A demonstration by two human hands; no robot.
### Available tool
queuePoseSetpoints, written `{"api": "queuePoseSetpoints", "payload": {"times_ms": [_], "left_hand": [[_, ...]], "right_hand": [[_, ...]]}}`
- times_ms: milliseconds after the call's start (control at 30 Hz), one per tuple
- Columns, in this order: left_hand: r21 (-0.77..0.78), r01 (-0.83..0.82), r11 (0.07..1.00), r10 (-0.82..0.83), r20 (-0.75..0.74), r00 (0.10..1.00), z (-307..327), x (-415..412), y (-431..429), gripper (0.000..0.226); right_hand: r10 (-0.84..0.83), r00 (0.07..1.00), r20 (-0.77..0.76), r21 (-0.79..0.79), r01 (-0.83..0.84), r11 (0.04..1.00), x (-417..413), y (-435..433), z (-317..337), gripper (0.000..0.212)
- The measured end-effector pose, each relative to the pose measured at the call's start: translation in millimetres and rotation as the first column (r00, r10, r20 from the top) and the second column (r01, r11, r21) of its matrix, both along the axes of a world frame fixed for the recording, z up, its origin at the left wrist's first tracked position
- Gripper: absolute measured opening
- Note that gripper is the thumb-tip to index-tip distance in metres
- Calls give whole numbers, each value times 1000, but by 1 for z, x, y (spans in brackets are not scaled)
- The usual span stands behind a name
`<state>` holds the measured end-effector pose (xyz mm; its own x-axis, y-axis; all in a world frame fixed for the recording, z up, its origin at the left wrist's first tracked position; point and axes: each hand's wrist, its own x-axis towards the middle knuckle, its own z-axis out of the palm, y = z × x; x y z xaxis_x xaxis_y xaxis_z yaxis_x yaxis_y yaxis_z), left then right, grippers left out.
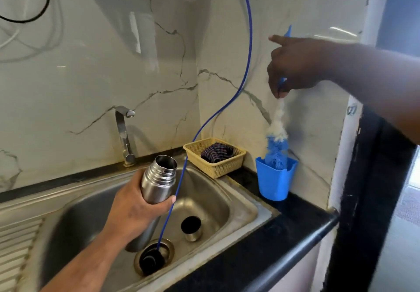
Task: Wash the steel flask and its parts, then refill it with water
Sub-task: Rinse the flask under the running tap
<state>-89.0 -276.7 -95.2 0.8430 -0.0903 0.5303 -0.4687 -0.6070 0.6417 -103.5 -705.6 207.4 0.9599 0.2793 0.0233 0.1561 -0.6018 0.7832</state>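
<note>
Gripping the shiny, uncapped steel flask (159, 182), the left hand (134, 209) holds it tilted, mouth up-right; the right hand (295, 66) pinches a brush (276, 146).

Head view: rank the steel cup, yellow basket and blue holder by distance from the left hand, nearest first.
1. steel cup, in the sink, just right of the left hand.
2. yellow basket, behind the sink's right corner.
3. blue holder, farthest right.

Silver flask (159, 182) and sink (218, 197); blue tube (251, 41) and holder (275, 182); brush (276, 148) white above, blue below; pale yellow mesh basket (219, 169); dark checked cloth (217, 153); black bench (284, 230); white wall (102, 64) veined grey
</note>
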Motion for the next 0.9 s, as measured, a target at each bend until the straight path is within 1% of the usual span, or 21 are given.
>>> {"api": "queuePoseSetpoints", "payload": {"times_ms": [33, 67, 100, 133, 167, 200, 267, 300, 367, 433, 533, 667, 800, 833, 900], "left_hand": [[4, -1, 1000, 1, -6, 1000, -1, 1, 0, 65], [11, 2, 1000, -2, -9, 1000, -2, 2, 0, 65], [19, 3, 1000, -3, -12, 1000, -3, 2, 0, 64], [24, 4, 1000, -4, -15, 1000, -4, 3, 0, 64], [25, 5, 1000, -5, -22, 1000, -5, 3, 0, 63], [23, 5, 1000, -5, -30, 1000, -5, 4, 0, 63], [18, 6, 1000, -6, -43, 999, -6, 5, 0, 63], [16, 6, 1000, -5, -48, 999, -7, 5, 1, 64], [18, 8, 1000, -7, -56, 998, -8, 6, 1, 65], [26, 6, 1000, -5, -63, 998, -8, 7, 2, 67], [24, 7, 1000, -5, -72, 997, -8, 7, 2, 68], [13, 9, 1000, -7, -85, 996, -7, 7, 5, 66], [7, -12, 1000, 12, -86, 996, -7, 10, 10, 68], [9, -21, 1000, 22, -87, 996, -7, 11, 12, 69], [14, -32, 999, 33, -92, 995, -7, 13, 14, 69]], "right_hand": [[-34, 997, -62, 6, 35, 999, 4, 19, -26, 26], [-32, 998, -61, 22, 33, 999, 7, 45, -47, 26], [61, 998, -8, -66, -61, 996, 14, 47, -59, 22], [68, 996, 58, -71, -64, 995, 18, 49, -69, 17], [91, 995, 50, -23, -90, 996, 17, 50, -71, 15], [96, 995, 28, -41, -94, 995, 18, 49, -71, 17], [90, 995, 34, -81, -87, 993, 22, 47, -83, 21], [94, 995, 25, -74, -92, 993, 22, 50, -90, 22], [113, 993, 46, -80, -109, 991, 20, 52, -89, 22], [107, 994, 31, -80, -104, 991, 18, 52, -87, 26], [114, 993, 25, -83, -112, 990, 18, 51, -88, 42], [96, 995, -23, 2, -96, 995, 16, 57, -81, 57], [133, 990, -37, 64, -130, 989, 14, 61, -76, 56], [166, 986, -23, 82, -163, 983, 13, 61, -75, 54], [283, 958, 35, 112, -285, 952, 13, 58, -73, 48]]}}
